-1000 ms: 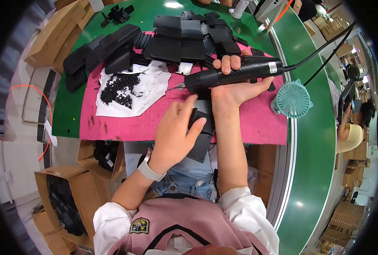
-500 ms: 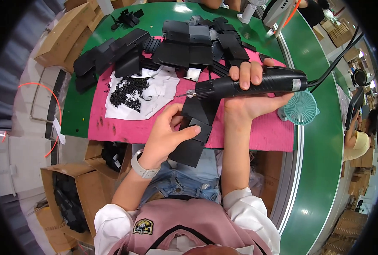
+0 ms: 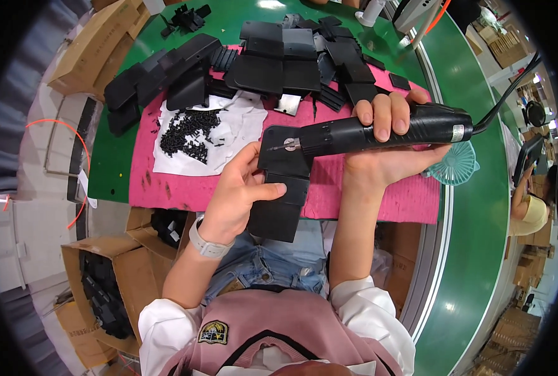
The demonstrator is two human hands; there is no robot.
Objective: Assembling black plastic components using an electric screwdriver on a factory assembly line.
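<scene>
My left hand (image 3: 235,191) is closed on a black plastic bracket (image 3: 280,216) with flat plates, its thumb pressed on the middle part. In my right hand (image 3: 385,141) lies a black corded electric screwdriver (image 3: 342,136), fingers wrapped over its body. The bit points left and overlaps the bracket's upper plate; whether it touches cannot be told. Beyond my left hand, a heap of small black screws (image 3: 191,133) rests on a white cloth (image 3: 240,125). Farther back, several black plates (image 3: 257,73) are piled up.
A pink mat (image 3: 379,194) covers part of the green table (image 3: 467,250). A teal fan (image 3: 452,164) stands beyond my right wrist. Cardboard boxes with black parts (image 3: 106,294) sit at the lower left. The screwdriver's cable (image 3: 501,103) runs off to the upper right.
The bracket has turned, so its upper plate now shows flat beneath the screwdriver's bit. My right hand has shifted slightly right with the screwdriver.
</scene>
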